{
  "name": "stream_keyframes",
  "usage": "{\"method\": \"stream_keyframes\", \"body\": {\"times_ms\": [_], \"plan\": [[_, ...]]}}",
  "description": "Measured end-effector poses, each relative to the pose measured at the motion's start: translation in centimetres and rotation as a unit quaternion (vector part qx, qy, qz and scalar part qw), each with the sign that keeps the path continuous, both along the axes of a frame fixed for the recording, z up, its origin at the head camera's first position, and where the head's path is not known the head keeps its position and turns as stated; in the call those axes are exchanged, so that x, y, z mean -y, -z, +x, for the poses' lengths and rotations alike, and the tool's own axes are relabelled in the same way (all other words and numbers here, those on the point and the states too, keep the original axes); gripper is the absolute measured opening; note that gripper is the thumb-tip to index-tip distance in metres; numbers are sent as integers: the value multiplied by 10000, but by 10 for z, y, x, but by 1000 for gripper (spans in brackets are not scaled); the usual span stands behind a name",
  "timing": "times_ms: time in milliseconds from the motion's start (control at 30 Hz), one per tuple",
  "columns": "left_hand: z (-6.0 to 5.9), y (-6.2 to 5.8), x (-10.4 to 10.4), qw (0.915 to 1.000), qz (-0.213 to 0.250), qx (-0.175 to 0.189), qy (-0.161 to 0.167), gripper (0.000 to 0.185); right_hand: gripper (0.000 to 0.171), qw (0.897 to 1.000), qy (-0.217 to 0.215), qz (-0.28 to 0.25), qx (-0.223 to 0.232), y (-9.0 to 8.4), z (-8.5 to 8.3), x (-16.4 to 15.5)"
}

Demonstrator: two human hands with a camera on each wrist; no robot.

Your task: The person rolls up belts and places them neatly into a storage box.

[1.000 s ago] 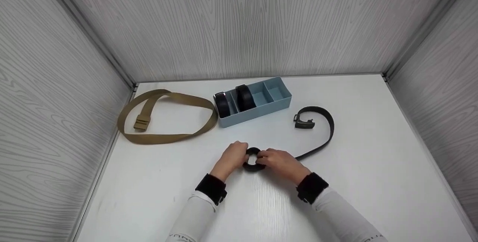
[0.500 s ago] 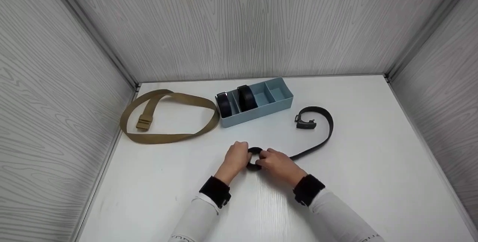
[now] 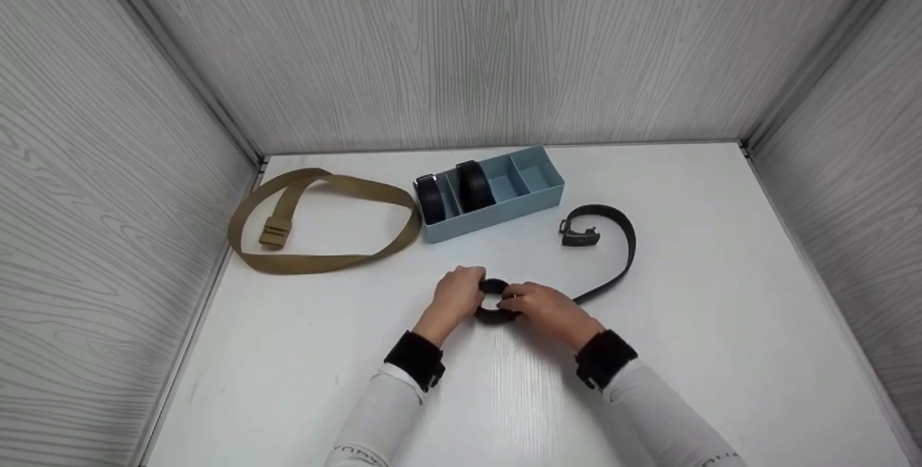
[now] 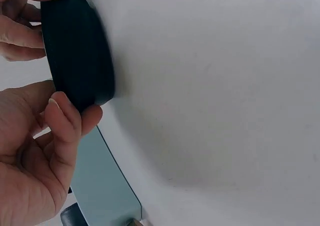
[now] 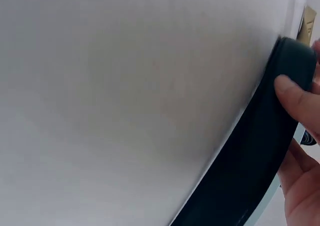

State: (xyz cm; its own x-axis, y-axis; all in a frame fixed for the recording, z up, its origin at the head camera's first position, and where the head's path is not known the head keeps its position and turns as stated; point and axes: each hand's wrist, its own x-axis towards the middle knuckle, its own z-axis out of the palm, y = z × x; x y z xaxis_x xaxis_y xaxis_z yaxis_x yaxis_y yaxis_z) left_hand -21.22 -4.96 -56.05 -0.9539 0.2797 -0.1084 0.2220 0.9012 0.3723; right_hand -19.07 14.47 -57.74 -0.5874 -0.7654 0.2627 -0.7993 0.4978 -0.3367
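Since a second ago, more black belt [image 3: 609,272] has been drawn in, its buckle nearer the blue organizer [image 3: 536,197]. Left hand [image 3: 455,298] and right hand [image 3: 544,308], wrists angled inward, pinch its coil on the white table [image 3: 720,308]; a tan belt [image 3: 324,222] lies beyond.

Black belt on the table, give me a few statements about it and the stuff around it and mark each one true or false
1. Both hands grip the rolled part of the black belt. True: the left hand and right hand hold the coil between them.
2. The black belt is fully rolled up. False: a loose tail runs right to its buckle.
3. The blue tray holds two rolled dark belts. True.
4. The tan belt lies in the tray. False: it lies in a loop on the table, left of the tray.
5. Every tray compartment is filled. False: the right-hand compartments look empty.
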Motion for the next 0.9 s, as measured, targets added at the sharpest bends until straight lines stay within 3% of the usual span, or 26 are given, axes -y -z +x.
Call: {"method": "stream_keyframes", "body": {"times_ms": [100,233,367,500,733,900], "plan": [[0,2,-3,9999,4,-125,-59,7,23,10000,33,-21,-78,0,-1,0],[2,5,-9,9987,147,-279,-399,8,15,9984,293,-4,-493,2,-1,6],[3,7,-12,9973,307,-126,-648,11,13,9937,576,192,-937,5,0,11],[1,6,-12,9979,372,-100,-518,5,15,9916,625,336,-1084,5,3,11],[-6,6,-11,9995,296,-26,-129,10,22,9971,274,449,-557,0,0,-1],[-8,8,-10,9993,345,-98,-80,12,15,9970,233,448,-592,-1,-2,0]]}}
